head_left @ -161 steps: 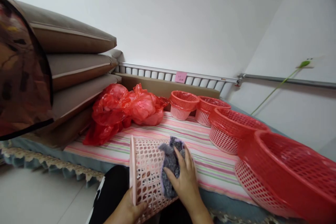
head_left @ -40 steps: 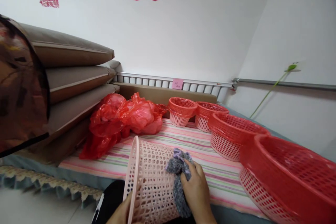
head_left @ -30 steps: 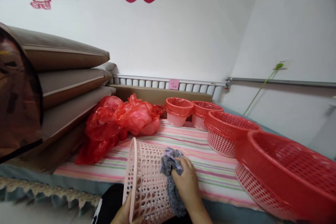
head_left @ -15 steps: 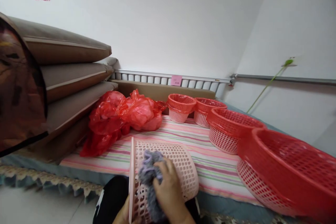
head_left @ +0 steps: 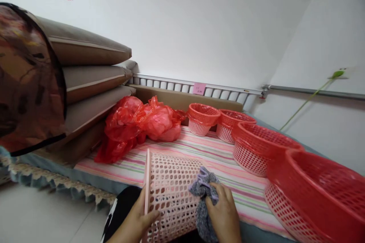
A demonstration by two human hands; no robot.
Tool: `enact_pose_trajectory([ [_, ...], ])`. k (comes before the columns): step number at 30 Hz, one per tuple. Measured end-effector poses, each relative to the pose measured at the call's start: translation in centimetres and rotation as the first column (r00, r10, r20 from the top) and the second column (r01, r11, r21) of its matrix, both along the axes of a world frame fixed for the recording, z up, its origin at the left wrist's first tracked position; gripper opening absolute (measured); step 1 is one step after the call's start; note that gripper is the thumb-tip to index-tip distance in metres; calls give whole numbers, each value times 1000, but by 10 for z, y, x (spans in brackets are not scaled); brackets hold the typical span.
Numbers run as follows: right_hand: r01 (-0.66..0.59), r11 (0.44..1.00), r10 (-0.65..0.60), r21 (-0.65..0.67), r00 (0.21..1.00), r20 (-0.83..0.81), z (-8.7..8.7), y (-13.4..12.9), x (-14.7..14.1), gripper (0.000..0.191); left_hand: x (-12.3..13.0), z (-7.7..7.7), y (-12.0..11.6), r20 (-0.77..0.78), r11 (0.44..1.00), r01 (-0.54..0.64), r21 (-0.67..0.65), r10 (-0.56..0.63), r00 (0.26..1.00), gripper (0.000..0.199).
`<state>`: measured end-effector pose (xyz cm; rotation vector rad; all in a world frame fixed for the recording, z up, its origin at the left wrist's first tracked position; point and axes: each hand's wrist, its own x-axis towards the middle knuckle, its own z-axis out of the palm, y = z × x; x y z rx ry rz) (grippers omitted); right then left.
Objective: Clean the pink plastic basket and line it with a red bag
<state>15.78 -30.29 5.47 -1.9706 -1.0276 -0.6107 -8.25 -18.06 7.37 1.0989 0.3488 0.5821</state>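
Note:
A pale pink perforated basket [head_left: 173, 190] lies on its side above my lap, its rim toward the left. My left hand [head_left: 139, 214] grips it at the rim, thumb on the outer wall and the other fingers partly hidden. Bunched in my right hand [head_left: 224, 209] is a grey cloth with lilac edging [head_left: 205, 191], which touches the basket's wall near its base on the right.
Baskets lined with red bags [head_left: 202, 115] [head_left: 265, 138] curve along the right side of the striped sheet [head_left: 137, 163]. Crumpled red plastic bags [head_left: 156, 119] lie at the back left, beside stacked grey-brown cushions [head_left: 94, 79]. A patterned round object [head_left: 28, 83] stands at far left.
My right hand and the cloth have moved right along the basket, from near its rim to near its base. More of my left hand shows at the rim. The view has shifted slightly left.

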Motion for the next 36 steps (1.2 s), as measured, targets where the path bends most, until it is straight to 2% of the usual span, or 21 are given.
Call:
enact_pose_trajectory([
  [3, -21, 1000, 21, 9, 999, -50, 8, 11, -16, 25, 1, 3, -4, -3, 999, 28, -41, -28, 1000, 106],
  [6, -107, 994, 106, -8, 991, -81, 18, 31, -65, 28, -2, -11, -4, -12, 998, 63, 21, -63, 998, 102],
  [9, -307, 951, 304, -37, 950, -72, 23, 55, -124, 44, -7, -30, 2, -75, 979, -44, 201, 60, 995, 86],
  [11, -351, 937, 350, -5, 935, -65, 23, 64, -151, 49, -10, -41, 6, -120, 952, -138, 272, 176, 977, 76],
  [13, -353, 935, 354, 20, 934, -53, 22, 67, -161, 52, -11, -48, 8, -143, 949, -167, 266, 211, 967, 74],
  [15, -352, 936, 352, 5, 936, -23, 23, 62, -156, 55, -10, -51, 7, -122, 962, -150, 230, 182, 976, 77],
  [18, -334, 938, 337, -90, 941, 15, 26, 47, -121, 55, -7, -57, 2, -69, 980, -120, 160, 132, 989, 89],
  [20, -233, 965, 235, -116, 972, -2, 27, 35, -85, 46, -5, -65, 1, -45, 989, -106, 105, 111, 993, 103],
  [22, -61, 995, 58, -77, 997, -44, 28, 24, -47, 34, -4, -74, 1, -31, 995, -72, 62, 74, 997, 112],
  [25, 89, 996, -91, -21, 991, -99, 27, 11, -5, 31, -6, -79, 1, -4, 996, 18, 82, -18, 1000, 112],
  [28, 110, 993, -113, -50, 991, -66, 23, 5, 8, 32, -8, -63, 0, 15, 994, 52, 93, -53, 998, 110],
  [33, 92, 993, -93, -74, 996, -15, 19, 5, 9, 33, -5, -21, -3, 100, 995, 64, -83, -55, 993, 113],
  [36, 79, 992, -86, -102, 994, -72, 25, 16, 0, 34, -2, -13, -3, 143, 987, 103, -127, -84, 986, 116],
])
